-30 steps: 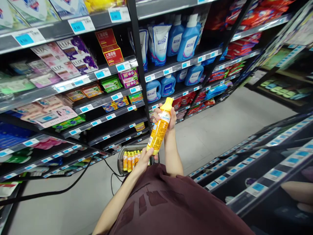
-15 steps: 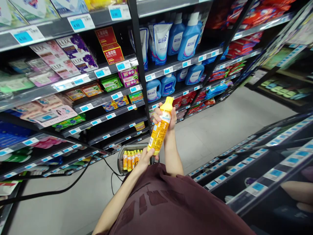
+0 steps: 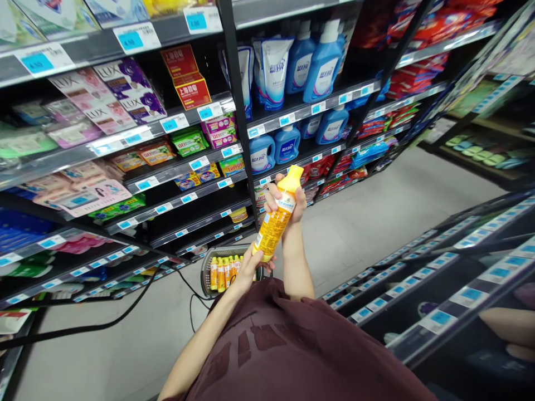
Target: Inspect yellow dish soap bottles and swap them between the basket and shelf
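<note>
swung slightly rightward in view since the earlier frame, the cap end of the yellow bottle now leans a little further over, the base near where it was. it is held tilted above the basket of similar bottles. the right hand wraps round its upper body below the cap; the left hand pinches the base, thumb in front. it looks full, so probably fairly heavy; smooth plastic may slip and give slightly, best gripped round the middle.
</note>
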